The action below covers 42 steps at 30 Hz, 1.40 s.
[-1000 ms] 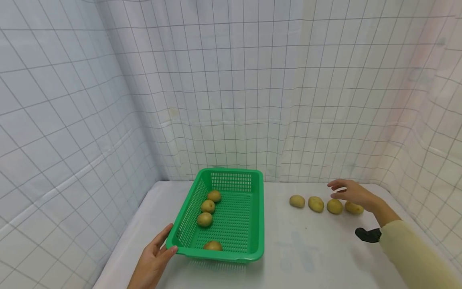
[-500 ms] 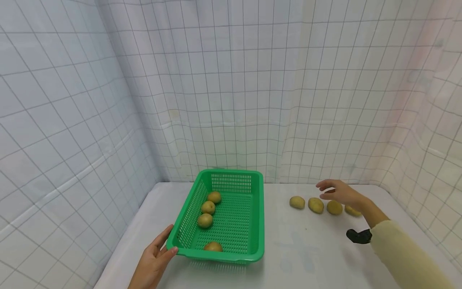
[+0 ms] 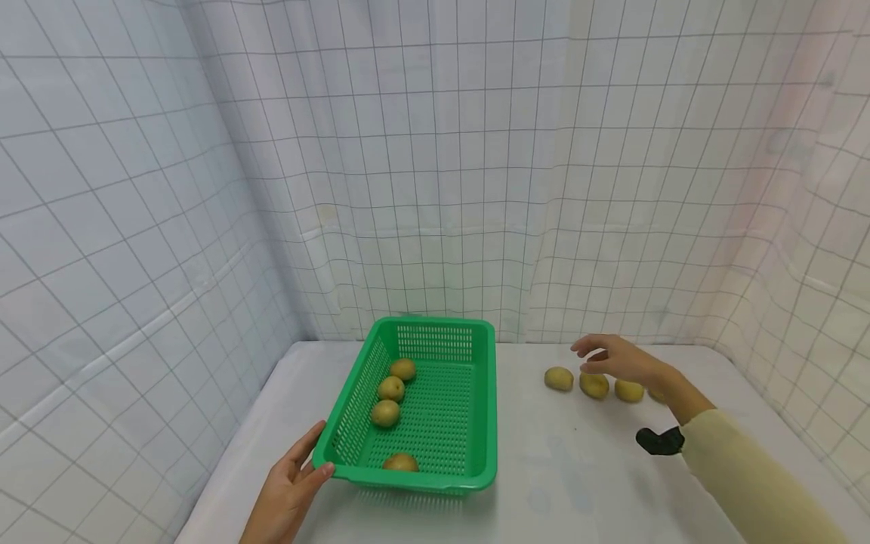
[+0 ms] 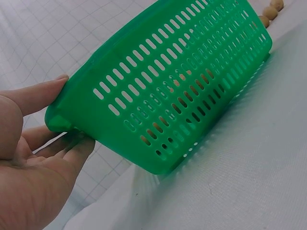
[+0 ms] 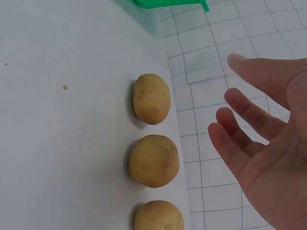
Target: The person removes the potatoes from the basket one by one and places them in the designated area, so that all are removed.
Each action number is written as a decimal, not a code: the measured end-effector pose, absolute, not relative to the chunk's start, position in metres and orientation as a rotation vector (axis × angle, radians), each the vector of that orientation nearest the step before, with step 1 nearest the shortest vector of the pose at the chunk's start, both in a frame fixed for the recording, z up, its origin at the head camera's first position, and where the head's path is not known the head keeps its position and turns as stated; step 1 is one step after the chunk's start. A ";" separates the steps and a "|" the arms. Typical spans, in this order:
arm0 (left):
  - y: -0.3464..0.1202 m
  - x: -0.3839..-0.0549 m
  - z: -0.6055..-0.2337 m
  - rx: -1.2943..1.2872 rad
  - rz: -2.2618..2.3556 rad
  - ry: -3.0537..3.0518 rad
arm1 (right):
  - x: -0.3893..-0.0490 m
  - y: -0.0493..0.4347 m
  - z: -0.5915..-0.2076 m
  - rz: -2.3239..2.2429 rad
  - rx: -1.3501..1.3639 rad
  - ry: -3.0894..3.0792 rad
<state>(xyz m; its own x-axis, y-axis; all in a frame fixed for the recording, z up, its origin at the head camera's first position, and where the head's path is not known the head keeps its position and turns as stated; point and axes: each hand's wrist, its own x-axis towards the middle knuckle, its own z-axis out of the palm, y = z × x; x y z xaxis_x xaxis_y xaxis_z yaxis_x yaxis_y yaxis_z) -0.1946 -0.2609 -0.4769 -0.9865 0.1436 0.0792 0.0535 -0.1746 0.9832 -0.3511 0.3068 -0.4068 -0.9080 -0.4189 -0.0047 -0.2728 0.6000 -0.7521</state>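
Observation:
A green plastic basket point(image 3: 435, 479) stands on the left half of the table, with several potatoes point(image 3: 385, 413) along its left side and near wall. My left hand point(image 3: 288, 487) grips its near left corner, thumb over the rim point(image 4: 91, 60) and fingers beneath. On the right, several more potatoes point(image 3: 559, 378) lie in a row. Over this row hovers my right hand point(image 3: 628, 361), holding nothing, its fingers loosely bent and spread from the thumb. In the right wrist view, potatoes point(image 5: 153, 161) lie beside the hand, apart from its fingers. The rightmost potato is partly hidden by my wrist.
White cloth with a grid pattern point(image 3: 435, 189) walls the back and both sides. The white table point(image 3: 564, 468) runs up to it, the potato row lying near the back edge. A black device point(image 3: 659, 441) sits at my right wrist.
My right hand has moved left along the potato row, from over the rightmost potatoes toward the left ones. My left hand, the basket and the potatoes stay in place.

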 end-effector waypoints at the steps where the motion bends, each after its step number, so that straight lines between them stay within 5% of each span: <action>1: -0.261 -0.195 -0.477 0.235 2.351 1.979 | -0.352 0.305 -0.407 -1.200 -0.583 2.638; 42: -0.262 -0.195 -0.477 0.251 2.345 1.969 | -0.361 0.218 -0.384 -1.074 -0.794 2.543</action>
<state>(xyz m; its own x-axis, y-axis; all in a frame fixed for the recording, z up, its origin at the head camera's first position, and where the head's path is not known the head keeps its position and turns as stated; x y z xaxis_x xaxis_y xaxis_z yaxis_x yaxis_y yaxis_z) -0.1945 -0.2619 -0.4767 -0.9842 0.1580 0.0802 0.0517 -0.1770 0.9829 -0.3615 0.2179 -0.3836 -0.8139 -0.5801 -0.0320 -0.3816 0.5753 -0.7234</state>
